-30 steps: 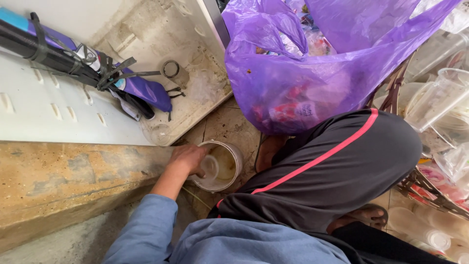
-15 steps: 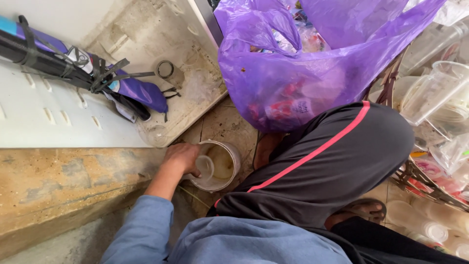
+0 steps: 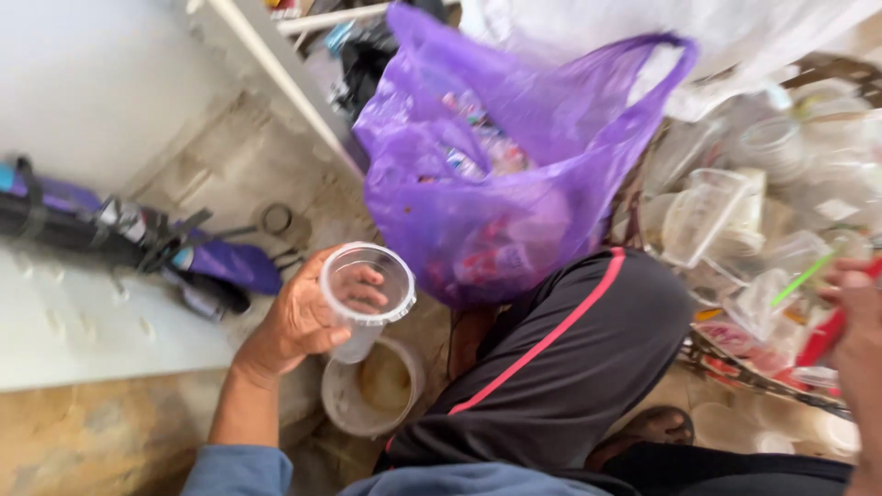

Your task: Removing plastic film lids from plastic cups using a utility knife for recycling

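Left hand (image 3: 299,321) grip wraps clear cup (image 3: 366,296) above white bucket (image 3: 372,386); dirty concrete floor (image 3: 248,170), cluttered corner.

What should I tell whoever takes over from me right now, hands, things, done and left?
Left hand: holds a clear plastic cup, upright and empty, above a dirty white tub on the floor.
Right hand: at the frame's right edge by something red; grip unclear.
Purple bag: open, partly filled, just past the knee.
Cup pile: clear cups and lids heaped to the right.
Done: one cup is up out of the tub area.
Left: the cup is not in the bag yet, and the pile remains.
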